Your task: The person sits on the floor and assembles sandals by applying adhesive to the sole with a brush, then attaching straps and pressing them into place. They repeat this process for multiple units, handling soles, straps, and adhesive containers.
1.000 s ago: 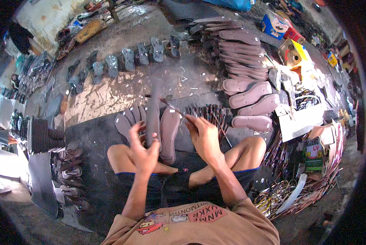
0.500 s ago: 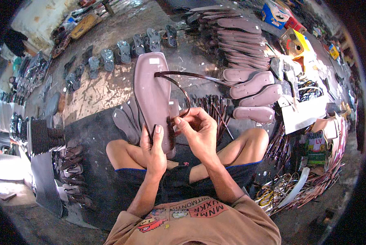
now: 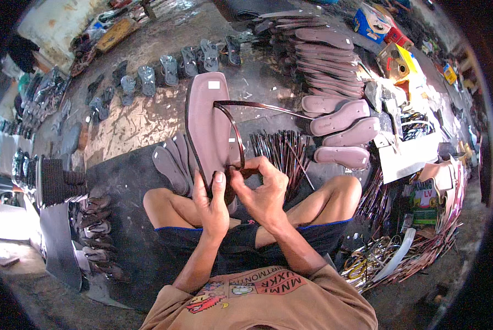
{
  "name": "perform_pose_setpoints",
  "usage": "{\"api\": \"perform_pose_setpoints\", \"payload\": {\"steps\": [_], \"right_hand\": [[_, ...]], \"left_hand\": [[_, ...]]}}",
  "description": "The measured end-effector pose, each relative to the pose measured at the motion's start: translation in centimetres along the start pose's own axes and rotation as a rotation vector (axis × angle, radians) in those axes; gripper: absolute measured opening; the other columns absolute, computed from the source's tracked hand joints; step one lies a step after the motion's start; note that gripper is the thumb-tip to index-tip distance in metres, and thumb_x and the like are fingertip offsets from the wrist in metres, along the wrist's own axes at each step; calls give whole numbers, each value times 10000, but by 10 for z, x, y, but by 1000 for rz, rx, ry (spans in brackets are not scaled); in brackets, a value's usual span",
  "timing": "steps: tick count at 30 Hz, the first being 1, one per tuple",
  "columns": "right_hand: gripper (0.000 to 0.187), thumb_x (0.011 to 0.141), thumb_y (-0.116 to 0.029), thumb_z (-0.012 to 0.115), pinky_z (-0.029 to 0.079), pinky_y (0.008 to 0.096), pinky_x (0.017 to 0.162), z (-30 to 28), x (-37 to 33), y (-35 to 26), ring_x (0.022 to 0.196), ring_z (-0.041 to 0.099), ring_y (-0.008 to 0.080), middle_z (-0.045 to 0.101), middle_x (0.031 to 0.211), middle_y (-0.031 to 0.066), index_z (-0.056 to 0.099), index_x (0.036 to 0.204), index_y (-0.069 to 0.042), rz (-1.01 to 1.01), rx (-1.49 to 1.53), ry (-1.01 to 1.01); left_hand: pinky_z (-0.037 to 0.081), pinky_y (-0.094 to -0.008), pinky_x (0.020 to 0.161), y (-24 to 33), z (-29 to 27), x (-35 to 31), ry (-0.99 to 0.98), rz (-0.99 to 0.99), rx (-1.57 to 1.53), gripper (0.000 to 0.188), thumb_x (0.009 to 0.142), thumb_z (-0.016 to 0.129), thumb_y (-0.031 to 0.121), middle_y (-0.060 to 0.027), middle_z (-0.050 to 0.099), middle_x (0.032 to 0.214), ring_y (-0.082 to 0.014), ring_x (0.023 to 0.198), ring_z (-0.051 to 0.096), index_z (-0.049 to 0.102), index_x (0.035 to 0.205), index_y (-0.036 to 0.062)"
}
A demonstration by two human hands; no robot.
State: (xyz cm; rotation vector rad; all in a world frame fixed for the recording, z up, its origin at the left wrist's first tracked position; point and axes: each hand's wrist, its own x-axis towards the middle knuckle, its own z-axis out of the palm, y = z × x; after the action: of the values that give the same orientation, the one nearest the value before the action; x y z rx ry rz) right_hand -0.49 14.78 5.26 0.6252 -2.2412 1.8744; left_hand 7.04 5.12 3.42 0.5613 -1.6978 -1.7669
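Observation:
A mauve sandal sole (image 3: pixel 207 129) with a small white sticker is held toe-end away from me. My left hand (image 3: pixel 213 208) grips its near end, thumb on top. From a hole toward the toe end comes a glossy dark brown strap (image 3: pixel 237 129). One length of it curves back to the sole's right edge, where my right hand (image 3: pixel 264 192) pinches the end between thumb and finger. Whether that end is inside a hole there is hidden by the fingers. The other length reaches freely out to the right.
A bundle of dark straps (image 3: pixel 276 157) lies before my right knee. Loose mauve soles (image 3: pixel 342 157) rest beyond it, near a tall stack of soles (image 3: pixel 326 66). Finished sandals (image 3: pixel 169 70) stand in a row at the back. A heap of strips (image 3: pixel 389 253) lies right, beside a yellow box (image 3: pixel 400 63) farther off.
The sole has shifted slightly right. My right hand has drawn the strap's curved length down and closer to the sole's edge, making its loop narrower.

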Motion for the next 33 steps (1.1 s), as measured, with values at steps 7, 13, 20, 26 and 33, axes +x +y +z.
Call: {"api": "perform_pose_setpoints", "payload": {"steps": [7, 13, 20, 26, 33], "right_hand": [[189, 904, -21, 839, 621, 296, 806, 13, -9, 18, 866, 763, 132, 809, 964, 107, 676, 993, 13, 40, 145, 49], [221, 927, 11, 835, 627, 284, 791, 7, 5, 24, 850, 754, 125, 793, 931, 85, 663, 1066, 11, 331, 581, -79], [201, 941, -24, 844, 610, 262, 750, 1, 7, 25, 807, 727, 97, 771, 903, 52, 658, 1016, -9, 287, 408, -101], [125, 1089, -135, 681, 589, 288, 780, -14, 10, 24, 883, 706, 98, 765, 990, 60, 697, 1058, -15, 337, 583, -77], [209, 1114, -179, 637, 512, 229, 661, -6, -35, 68, 779, 645, 53, 754, 1024, -16, 692, 1270, -53, 790, 1150, -360]], "left_hand": [[497, -371, 1074, 23, 5, 8, -78, -12, 310, 594, 1114, 654, 287, -203, 672, 1352, -232, 1230, 625, 492, 1485, -147], [494, -370, 1066, 13, 0, 3, -112, 72, 216, 548, 1122, 620, 245, -202, 680, 1335, -230, 1226, 625, 494, 1484, -146], [498, -379, 1063, 8, 1, 0, -34, 30, 209, 567, 1105, 652, 296, -193, 691, 1328, -253, 1202, 643, 527, 1481, -110], [521, -434, 1121, 3, -14, 19, -85, -260, -297, 561, 1084, 629, 237, -195, 665, 1418, -304, 1236, 689, 464, 1557, -17], [628, -430, 901, 8, -16, 13, -326, -511, -505, 486, 1073, 629, 167, -99, 689, 1317, -215, 1101, 715, 500, 1519, 23]]}}
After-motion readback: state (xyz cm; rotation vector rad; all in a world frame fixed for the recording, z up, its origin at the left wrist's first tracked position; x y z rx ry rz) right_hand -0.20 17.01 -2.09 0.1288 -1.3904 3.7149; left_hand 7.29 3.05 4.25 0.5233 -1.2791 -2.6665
